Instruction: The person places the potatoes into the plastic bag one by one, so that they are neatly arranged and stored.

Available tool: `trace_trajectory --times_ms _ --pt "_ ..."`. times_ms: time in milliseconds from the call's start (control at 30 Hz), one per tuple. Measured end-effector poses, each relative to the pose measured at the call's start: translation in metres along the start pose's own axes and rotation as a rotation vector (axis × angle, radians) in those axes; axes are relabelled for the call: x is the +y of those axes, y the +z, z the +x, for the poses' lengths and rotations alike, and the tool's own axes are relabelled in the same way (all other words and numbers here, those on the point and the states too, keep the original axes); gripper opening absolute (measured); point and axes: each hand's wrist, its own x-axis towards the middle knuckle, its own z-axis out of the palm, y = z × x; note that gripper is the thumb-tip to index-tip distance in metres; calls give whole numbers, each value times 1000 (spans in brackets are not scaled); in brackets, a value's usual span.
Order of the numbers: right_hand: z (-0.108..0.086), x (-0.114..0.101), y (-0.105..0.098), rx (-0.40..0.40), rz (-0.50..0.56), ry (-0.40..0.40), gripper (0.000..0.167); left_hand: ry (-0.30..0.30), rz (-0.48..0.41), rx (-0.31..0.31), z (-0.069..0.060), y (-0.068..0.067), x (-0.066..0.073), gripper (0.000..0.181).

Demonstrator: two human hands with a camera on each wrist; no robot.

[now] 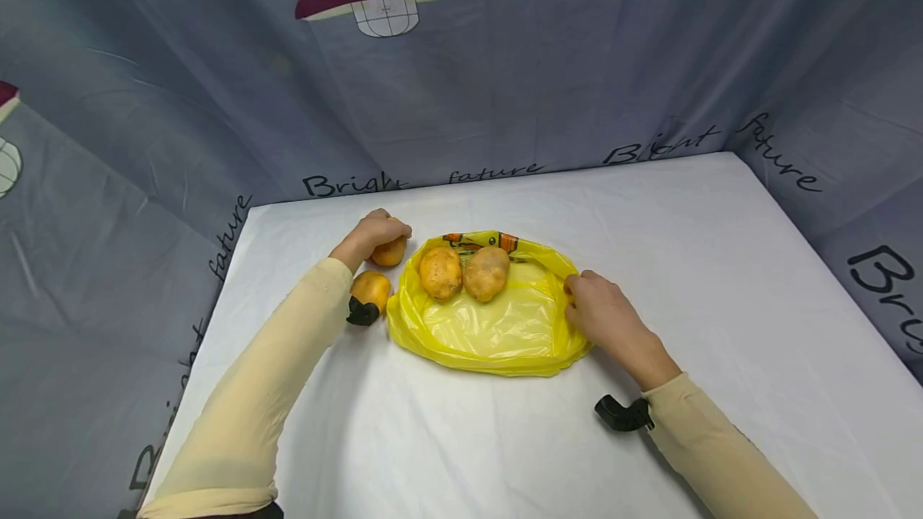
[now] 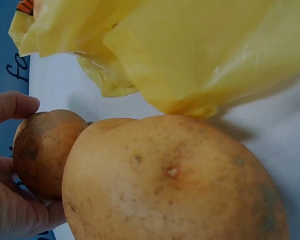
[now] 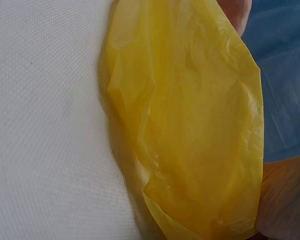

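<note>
A yellow plastic bag (image 1: 490, 335) lies spread with its mouth facing up, and two potatoes (image 1: 441, 273) rest side by side in its far left part. Left of the bag, my left hand (image 1: 371, 235) grips another potato (image 1: 390, 251); the left wrist view shows thumb and fingers on either side of this potato (image 2: 45, 155). Nearer to me sits a further potato (image 1: 371, 288), partly covered by the black wrist camera; a large potato (image 2: 175, 180) fills the front of the left wrist view. My right hand (image 1: 606, 311) pinches the bag's right rim, its fingertips partly hidden.
A white cloth (image 1: 447, 439) covers the table. Grey-blue curtains (image 1: 562, 62) with printed lamps and lettering stand behind and at both sides. Black wrist cameras (image 1: 623, 413) stick out from the sleeves. The table's far edge runs behind the bag.
</note>
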Motion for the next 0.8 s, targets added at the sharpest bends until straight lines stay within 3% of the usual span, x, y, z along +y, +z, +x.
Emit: trace_trajectory --times_ms 267,467,800 --pt "0 0 0 10 -3 -9 16 0 -28 4 -2 0 0 69" --pt "0 -1 0 7 -1 -12 15 27 -38 22 -8 -7 2 66" --pt "-2 -2 -1 0 1 -6 16 91 -45 24 -34 -21 14 56"
